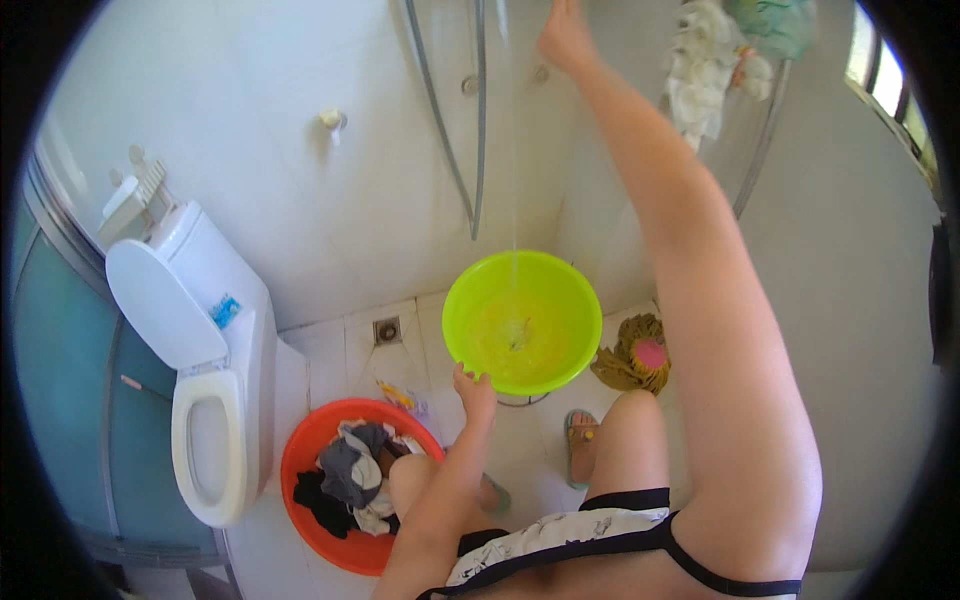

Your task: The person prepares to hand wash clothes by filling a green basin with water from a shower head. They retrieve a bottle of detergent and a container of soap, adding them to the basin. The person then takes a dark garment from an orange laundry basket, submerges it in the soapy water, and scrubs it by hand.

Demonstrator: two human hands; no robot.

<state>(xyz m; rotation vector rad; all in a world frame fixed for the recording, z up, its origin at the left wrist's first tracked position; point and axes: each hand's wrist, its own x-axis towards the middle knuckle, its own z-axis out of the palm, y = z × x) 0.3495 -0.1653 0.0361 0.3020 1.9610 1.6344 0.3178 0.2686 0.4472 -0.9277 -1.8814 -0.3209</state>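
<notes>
My left hand [475, 386] holds the near left rim of a lime-green plastic basin [458, 290], its fingers hooked over the edge. A thin stream of water [514, 225] falls into this basin, where shallow water is rippling. My right arm stretches up to the top of the view; my right hand [568, 37] is partly cut off there, and what its fingers touch is hidden. Left of my legs stands a red plastic basin [296, 517] with grey, black and white clothes [351, 469] in it.
A white toilet [208, 450] with its lid raised stands at the left. A floor drain [387, 331] lies by the wall. A mop head [637, 356] rests right of the green basin. Grey shower hose [480, 135] hangs on the wall. A plastic packet [401, 397] lies behind the red basin.
</notes>
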